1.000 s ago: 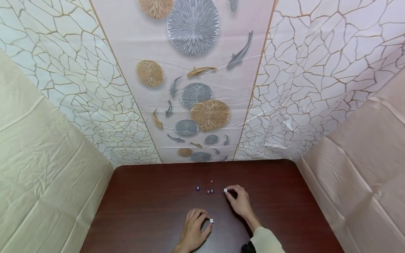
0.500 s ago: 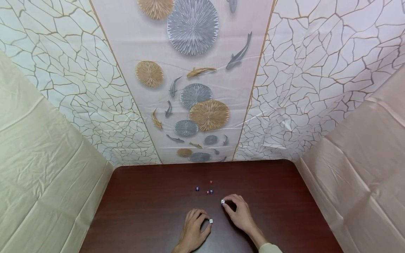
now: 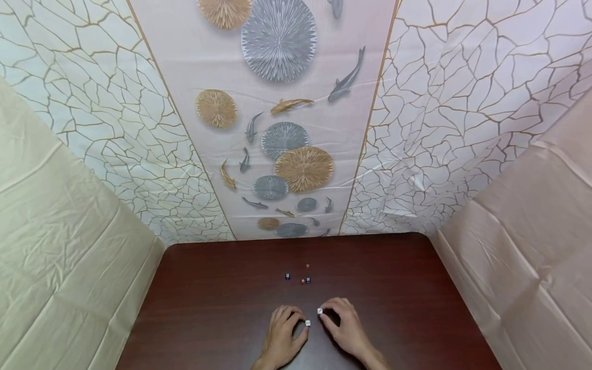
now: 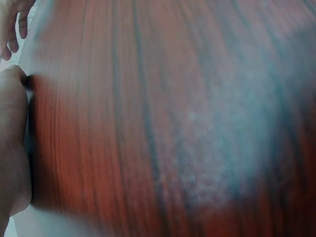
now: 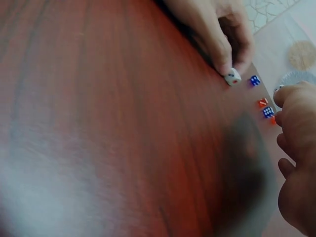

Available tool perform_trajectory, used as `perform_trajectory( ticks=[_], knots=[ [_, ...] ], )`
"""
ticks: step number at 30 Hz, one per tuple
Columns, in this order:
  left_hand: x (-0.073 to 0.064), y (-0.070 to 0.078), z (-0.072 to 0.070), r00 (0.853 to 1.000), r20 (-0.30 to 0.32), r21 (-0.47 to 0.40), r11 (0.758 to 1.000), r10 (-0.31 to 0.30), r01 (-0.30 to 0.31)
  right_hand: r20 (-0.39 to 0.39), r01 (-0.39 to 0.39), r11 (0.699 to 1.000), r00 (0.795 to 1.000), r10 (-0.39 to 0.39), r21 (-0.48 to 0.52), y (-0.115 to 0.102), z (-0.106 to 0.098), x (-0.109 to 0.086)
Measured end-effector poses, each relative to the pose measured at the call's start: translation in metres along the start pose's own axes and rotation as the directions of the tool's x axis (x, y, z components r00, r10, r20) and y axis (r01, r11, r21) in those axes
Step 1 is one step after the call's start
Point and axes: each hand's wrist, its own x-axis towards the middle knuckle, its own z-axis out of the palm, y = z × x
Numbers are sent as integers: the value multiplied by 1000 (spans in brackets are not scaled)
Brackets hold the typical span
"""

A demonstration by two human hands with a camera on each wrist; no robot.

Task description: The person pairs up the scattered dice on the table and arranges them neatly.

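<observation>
Between thumb and forefinger, my left hand (image 3: pixel 282 336) pinches a white die (image 3: pixel 307 323) at the tabletop. Just to its right and slightly farther off, my right hand (image 3: pixel 346 329) pinches a second white die (image 3: pixel 319 311) by its sides. A narrow gap separates the two white dice. In the right wrist view the left hand's white die (image 5: pixel 232 76) shows dots on its faces, while the right hand (image 5: pixel 301 148) mostly covers its own. The left wrist view has the left hand (image 4: pixel 14 138) at its edge, with no die visible there.
Beyond the hands lie a blue die (image 3: pixel 288 276), another blue die (image 3: pixel 308 280) beside a small red die (image 3: pixel 302 281), and a second red die (image 3: pixel 307 266) farther back. They rest on a dark brown table (image 3: pixel 208 298). Patterned cloth (image 3: pixel 287 205) hangs behind its far edge.
My right hand has come back toward me and a little left with its white die, ending close to the left hand's die. The left hand has stayed in place.
</observation>
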Motion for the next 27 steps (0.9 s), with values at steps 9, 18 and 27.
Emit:
perform_trajectory(
  ticks=[9,18,27],
  knots=[
    [-1,-1,1,1000,-16,18,1000,24,-24,49,16,999,999,-15,-28,-6,10,-14],
    [-1,-1,0,1000,-5,13,1000,15,-15,-54,149,988,987,-151,-41,-1,21,-19],
    [0,-1,0,999,-27,19,999,38,-37,-80,157,985,983,-162,-71,2,26,-21]
  ],
)
